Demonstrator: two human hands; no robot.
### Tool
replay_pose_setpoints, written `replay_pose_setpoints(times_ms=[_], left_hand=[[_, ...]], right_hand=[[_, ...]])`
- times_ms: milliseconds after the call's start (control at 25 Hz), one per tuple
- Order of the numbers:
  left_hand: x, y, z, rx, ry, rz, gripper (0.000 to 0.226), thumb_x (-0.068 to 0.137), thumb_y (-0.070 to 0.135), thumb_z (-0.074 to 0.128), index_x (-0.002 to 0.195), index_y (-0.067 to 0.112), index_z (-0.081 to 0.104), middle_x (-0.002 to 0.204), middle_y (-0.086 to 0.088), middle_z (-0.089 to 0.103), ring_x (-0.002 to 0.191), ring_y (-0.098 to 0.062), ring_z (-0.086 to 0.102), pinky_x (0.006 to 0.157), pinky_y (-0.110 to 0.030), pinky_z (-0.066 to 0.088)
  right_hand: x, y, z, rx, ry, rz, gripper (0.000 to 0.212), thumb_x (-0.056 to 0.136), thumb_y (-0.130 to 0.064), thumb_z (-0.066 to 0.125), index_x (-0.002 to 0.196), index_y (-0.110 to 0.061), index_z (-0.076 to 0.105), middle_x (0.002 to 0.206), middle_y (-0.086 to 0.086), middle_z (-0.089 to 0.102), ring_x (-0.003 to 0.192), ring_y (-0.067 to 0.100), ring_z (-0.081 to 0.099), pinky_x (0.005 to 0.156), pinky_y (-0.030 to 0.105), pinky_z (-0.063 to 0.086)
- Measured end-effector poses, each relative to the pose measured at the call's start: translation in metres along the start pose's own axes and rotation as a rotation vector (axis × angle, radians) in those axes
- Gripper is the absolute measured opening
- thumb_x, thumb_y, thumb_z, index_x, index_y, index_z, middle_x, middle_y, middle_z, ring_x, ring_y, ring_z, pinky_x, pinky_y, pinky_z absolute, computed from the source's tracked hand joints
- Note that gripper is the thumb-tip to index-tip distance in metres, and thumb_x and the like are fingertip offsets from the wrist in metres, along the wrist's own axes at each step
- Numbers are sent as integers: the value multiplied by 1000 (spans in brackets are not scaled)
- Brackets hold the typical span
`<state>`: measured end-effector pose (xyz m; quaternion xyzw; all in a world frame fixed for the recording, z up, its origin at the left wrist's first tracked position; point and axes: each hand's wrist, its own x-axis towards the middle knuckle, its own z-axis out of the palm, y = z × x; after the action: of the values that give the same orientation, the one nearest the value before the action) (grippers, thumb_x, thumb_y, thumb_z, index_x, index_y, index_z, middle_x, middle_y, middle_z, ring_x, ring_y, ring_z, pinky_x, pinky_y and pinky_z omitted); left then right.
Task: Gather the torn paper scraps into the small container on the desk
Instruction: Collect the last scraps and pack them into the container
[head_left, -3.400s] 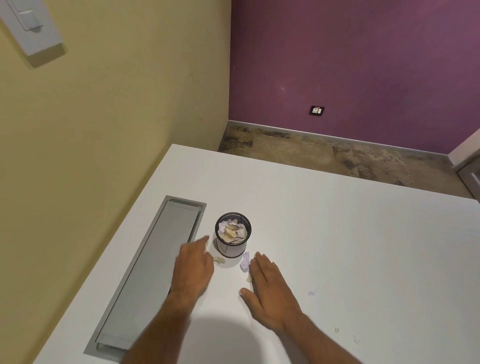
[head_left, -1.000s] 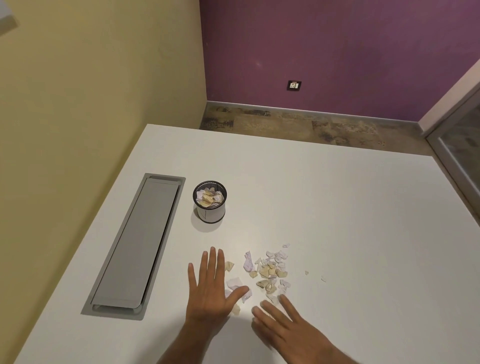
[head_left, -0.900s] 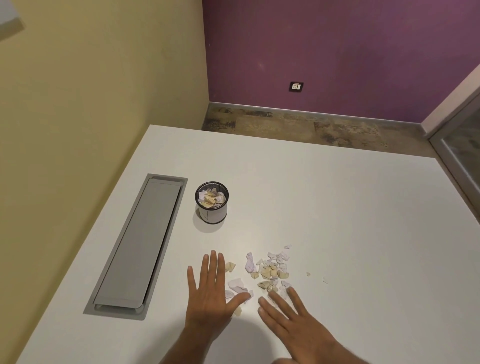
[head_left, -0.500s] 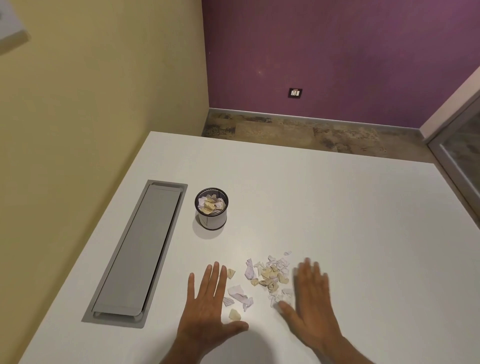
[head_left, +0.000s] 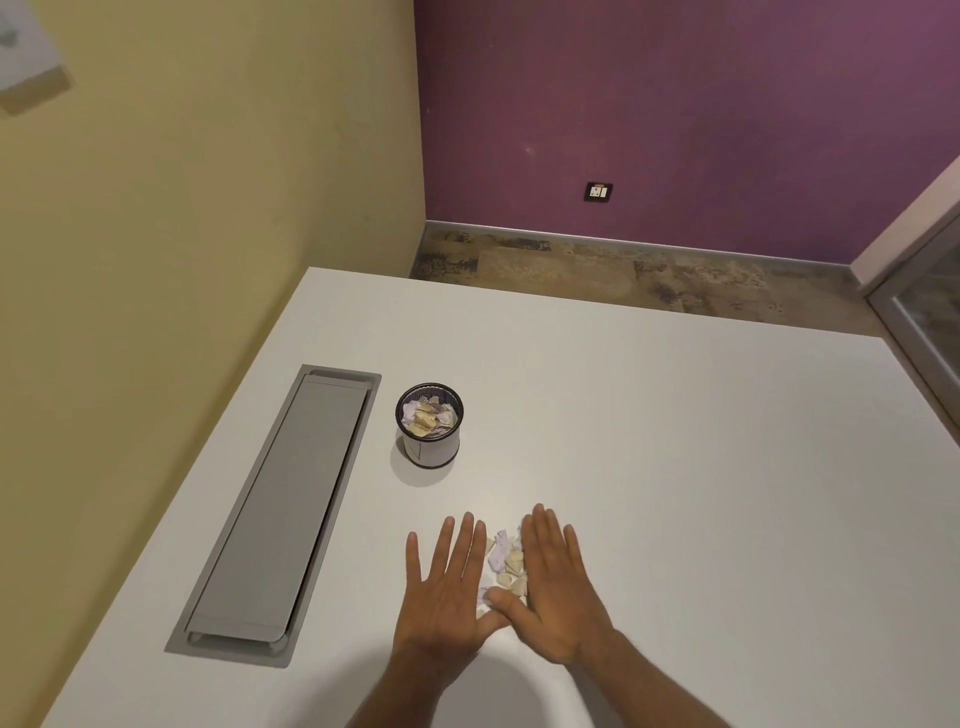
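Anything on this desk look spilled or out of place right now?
Yes: torn paper scraps lie loose on the desk, bunched between the left hand and right hand, outside the already well-filled container.

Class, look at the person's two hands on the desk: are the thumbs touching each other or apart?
Touching. The head view shows the left hand and right hand meeting at the thumbs below the paper scraps.

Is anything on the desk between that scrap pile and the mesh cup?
Nothing visible. The scraps lie pressed between the left hand and the right hand, and the stretch of desk up to the mesh cup is bare. The grey cable hatch sits off to the left, outside that path.
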<state>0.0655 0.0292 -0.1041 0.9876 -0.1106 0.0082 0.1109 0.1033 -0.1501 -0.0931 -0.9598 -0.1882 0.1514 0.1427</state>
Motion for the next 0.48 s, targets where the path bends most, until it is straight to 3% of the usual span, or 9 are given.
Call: replay_pose_setpoints(times_ms=[120,240,360,400,480], left_hand=[[0,-1,-3,3,20,12,75,92,58,49,148,10,35,158,-9,28,147,-31,24,106,-68,30],[-2,1,-8,-57,-34,10,86,89,70,43,148,9,34,158,-8,29,147,-31,23,111,-67,25],[3,-1,-20,-167,-157,-130,109,73,91,34,155,24,8,163,8,3,152,-18,1,121,-50,-2],[8,-3,-24,-183,-198,-176,112,67,92,36,155,30,5,163,11,1,151,-15,3,120,-43,0],[16,-1,-35,-195,-220,-227,113,58,89,46,152,34,14,158,12,22,141,-16,26,112,-37,25]], right_hand=[[4,-11,-1,-8,-1,-69,93,87,-77,11,152,-15,-12,157,-1,-27,145,13,-27,115,35,-24],[4,-10,-11,111,41,-43,91,86,-78,20,153,-23,-9,159,-7,-22,146,9,-24,120,35,-15],[1,-2,-29,227,146,77,85,81,-69,48,150,-26,24,159,-11,20,147,11,16,118,28,17],[0,0,-34,237,160,97,80,77,-64,55,146,-28,33,152,-11,34,140,11,30,113,26,28],[3,-3,-42,264,108,125,77,71,-59,60,141,-32,39,136,-15,46,125,8,48,100,25,43]])
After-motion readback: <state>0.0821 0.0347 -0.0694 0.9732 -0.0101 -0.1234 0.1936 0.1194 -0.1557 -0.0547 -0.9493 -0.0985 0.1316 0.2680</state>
